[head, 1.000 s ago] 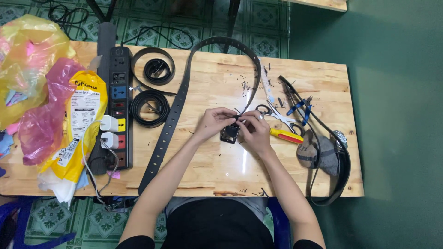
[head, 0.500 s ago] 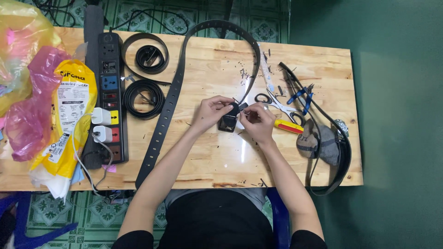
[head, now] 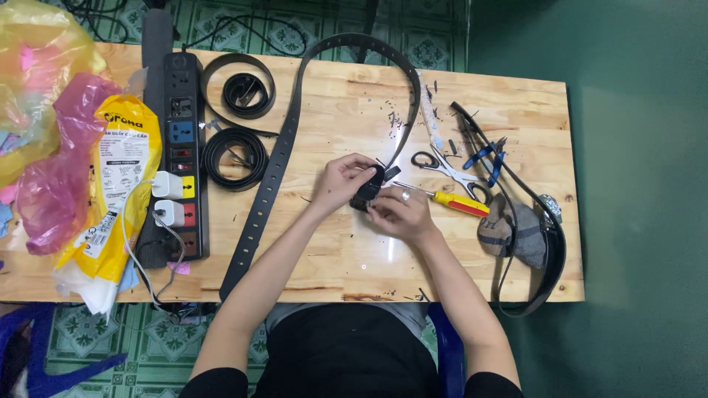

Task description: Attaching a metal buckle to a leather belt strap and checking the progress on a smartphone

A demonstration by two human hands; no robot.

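Head view: both hands meet near the middle of the wooden worktop (head: 332, 258). Left hand (head: 345, 180) and right hand (head: 402, 214) have their fingers closed on a black buckle (head: 366, 193) at one end of the long black belt (head: 284, 147). Compared with the earlier frames, the hands sit in much the same place, the grip unchanged. A screwdriver (head: 453, 201) lies just beside the right hand; scissors (head: 435, 162) near it.
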